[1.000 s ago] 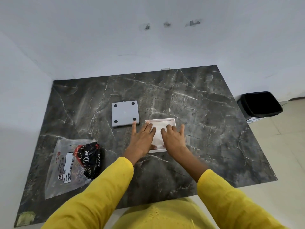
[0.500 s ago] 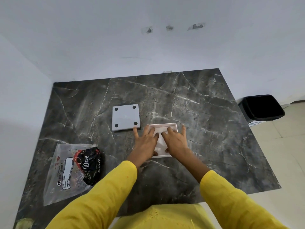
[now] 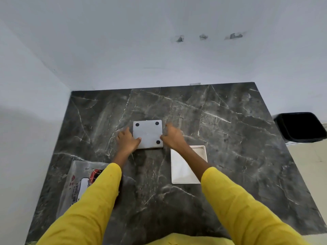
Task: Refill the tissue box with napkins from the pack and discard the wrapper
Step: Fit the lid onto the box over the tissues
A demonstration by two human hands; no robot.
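A square grey box part [image 3: 148, 134] with black round feet at its corners lies on the dark marble table [image 3: 230, 138]. My left hand [image 3: 127, 140] grips its left edge and my right hand [image 3: 173, 137] grips its right edge. To the right lies the white open tissue box tray [image 3: 180, 171], with white napkins inside, partly hidden by my right forearm. The clear plastic wrapper [image 3: 77, 181] with a black and red packet in it lies at the near left, partly hidden by my left sleeve.
A black waste bin [image 3: 300, 127] stands on the floor beyond the table's right edge. White walls close off the far and left sides of the table.
Both hands left the white tray and moved up and left onto the grey box part. The view shifted, so the tray now shows to the right.
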